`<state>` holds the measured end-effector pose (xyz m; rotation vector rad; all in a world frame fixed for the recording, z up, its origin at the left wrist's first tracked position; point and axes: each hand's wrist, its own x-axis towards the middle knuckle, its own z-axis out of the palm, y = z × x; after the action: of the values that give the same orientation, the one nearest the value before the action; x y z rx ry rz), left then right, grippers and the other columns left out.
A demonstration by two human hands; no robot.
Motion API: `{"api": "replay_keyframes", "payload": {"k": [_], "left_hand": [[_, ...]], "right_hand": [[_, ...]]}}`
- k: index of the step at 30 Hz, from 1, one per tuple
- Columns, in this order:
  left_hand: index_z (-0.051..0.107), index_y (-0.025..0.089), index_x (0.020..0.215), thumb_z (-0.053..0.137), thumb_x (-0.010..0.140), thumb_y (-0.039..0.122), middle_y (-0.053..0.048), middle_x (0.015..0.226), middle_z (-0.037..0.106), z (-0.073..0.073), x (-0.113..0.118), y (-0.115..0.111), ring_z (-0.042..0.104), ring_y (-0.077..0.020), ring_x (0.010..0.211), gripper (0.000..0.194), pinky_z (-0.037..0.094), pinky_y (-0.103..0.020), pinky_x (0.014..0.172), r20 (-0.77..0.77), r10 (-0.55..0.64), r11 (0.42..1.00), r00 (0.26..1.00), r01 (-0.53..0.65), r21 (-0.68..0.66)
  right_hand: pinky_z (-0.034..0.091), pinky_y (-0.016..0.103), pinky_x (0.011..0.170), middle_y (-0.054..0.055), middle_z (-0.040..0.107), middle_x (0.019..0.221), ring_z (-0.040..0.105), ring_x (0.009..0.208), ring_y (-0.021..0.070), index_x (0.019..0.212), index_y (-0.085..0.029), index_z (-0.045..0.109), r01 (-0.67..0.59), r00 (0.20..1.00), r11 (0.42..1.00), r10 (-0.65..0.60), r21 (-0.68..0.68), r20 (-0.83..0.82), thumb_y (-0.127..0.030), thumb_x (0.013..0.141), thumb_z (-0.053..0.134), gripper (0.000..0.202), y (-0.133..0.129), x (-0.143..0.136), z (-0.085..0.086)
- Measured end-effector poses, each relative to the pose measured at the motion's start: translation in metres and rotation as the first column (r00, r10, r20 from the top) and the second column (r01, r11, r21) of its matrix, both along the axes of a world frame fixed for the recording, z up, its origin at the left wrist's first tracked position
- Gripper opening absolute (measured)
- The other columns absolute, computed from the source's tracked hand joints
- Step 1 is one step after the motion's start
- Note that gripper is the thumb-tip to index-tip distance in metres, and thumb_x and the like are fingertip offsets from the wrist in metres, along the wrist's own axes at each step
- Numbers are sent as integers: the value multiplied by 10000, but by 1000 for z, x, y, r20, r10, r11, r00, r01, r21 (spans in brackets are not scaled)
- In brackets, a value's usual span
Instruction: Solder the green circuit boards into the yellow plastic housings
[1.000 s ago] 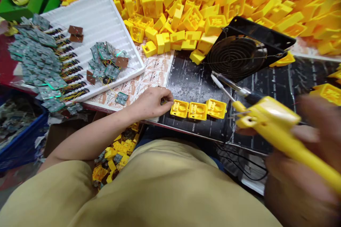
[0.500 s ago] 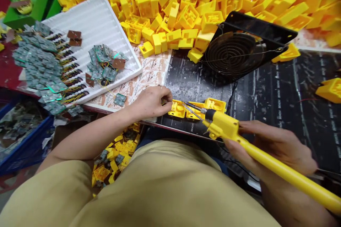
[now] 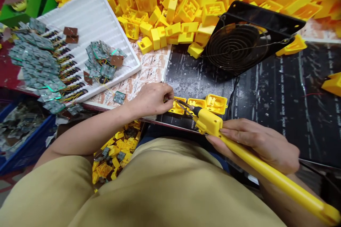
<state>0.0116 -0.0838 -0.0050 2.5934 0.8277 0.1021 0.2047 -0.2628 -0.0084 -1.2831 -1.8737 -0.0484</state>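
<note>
My right hand [image 3: 261,142] grips a yellow soldering iron [image 3: 210,120] with a long handle. Its dark tip and a thin metal feed tube point left, over the leftmost of three small yellow plastic housings [image 3: 216,104] in a row at the table's near edge. My left hand [image 3: 154,98] is closed in a pinch at that leftmost housing, close by the iron's tip. Something small and dark, perhaps wires, shows at its fingers, but I cannot make it out. Left of this hand lies a single green circuit board [image 3: 119,97] with thin wires.
A black fan [image 3: 239,42] stands behind the housings, before a big heap of yellow housings [image 3: 165,3]. At left, a white foam tray [image 3: 106,17] bears many wired circuit boards [image 3: 34,60]. A blue crate [image 3: 26,142] sits lower left; more yellow parts [image 3: 117,152] lie below the table edge.
My right hand has brought the soldering iron left, its tip now at the leftmost housing near my left fingers. My left hand stays pinched in nearly the same place. The view has shifted slightly.
</note>
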Motion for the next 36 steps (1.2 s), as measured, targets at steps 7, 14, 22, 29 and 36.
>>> {"api": "replay_keyframes", "payload": {"k": [7, 14, 22, 29, 36], "left_hand": [[678, 163, 738, 569, 727, 188, -21, 697, 674, -1, -6, 0, 593, -138, 632, 112, 420, -238, 623, 47, 28, 998, 999, -25, -62], [685, 147, 738, 571, 738, 192, -27, 693, 681, 0, -7, 2, 603, -140, 629, 123, 418, -242, 628, 61, 19, 999, 998, -16, -42], [683, 140, 731, 570, 726, 165, -5, 664, 674, -1, -5, 2, 598, -115, 600, 116, 413, -208, 592, 73, -13, 1000, 997, 13, 2], [706, 137, 744, 574, 743, 185, -15, 657, 677, 2, -4, 4, 593, -123, 595, 141, 400, -226, 597, 26, -40, 999, 999, 40, 24], [708, 143, 761, 568, 765, 209, -27, 695, 696, 4, -4, 4, 613, -142, 637, 155, 420, -247, 633, -16, -51, 998, 999, 51, 35]], "right_hand": [[571, 206, 602, -5, 648, 774, 652, 657, 126, 903, -208, 570, -38, 999, 995, 38, -97, -2, -215, 884, 706, 137, -1, 2, 11], [565, 204, 612, 0, 639, 784, 638, 663, 118, 885, -201, 575, -41, 999, 990, 41, -134, 1, -205, 895, 682, 107, -6, 3, 13], [558, 170, 665, 7, 650, 800, 626, 680, 88, 926, -155, 564, -71, 994, 997, 74, -41, 75, -157, 844, 755, 209, 5, 3, 15], [548, 218, 559, 31, 648, 778, 623, 622, 114, 853, -203, 601, -87, 983, 973, 119, -213, 139, -293, 1002, 529, 189, 1, 21, 23], [519, 214, 550, 6, 624, 739, 611, 626, 107, 840, -219, 555, 17, 999, 987, -24, -158, -41, -297, 967, 612, 159, -2, 0, 21]]}}
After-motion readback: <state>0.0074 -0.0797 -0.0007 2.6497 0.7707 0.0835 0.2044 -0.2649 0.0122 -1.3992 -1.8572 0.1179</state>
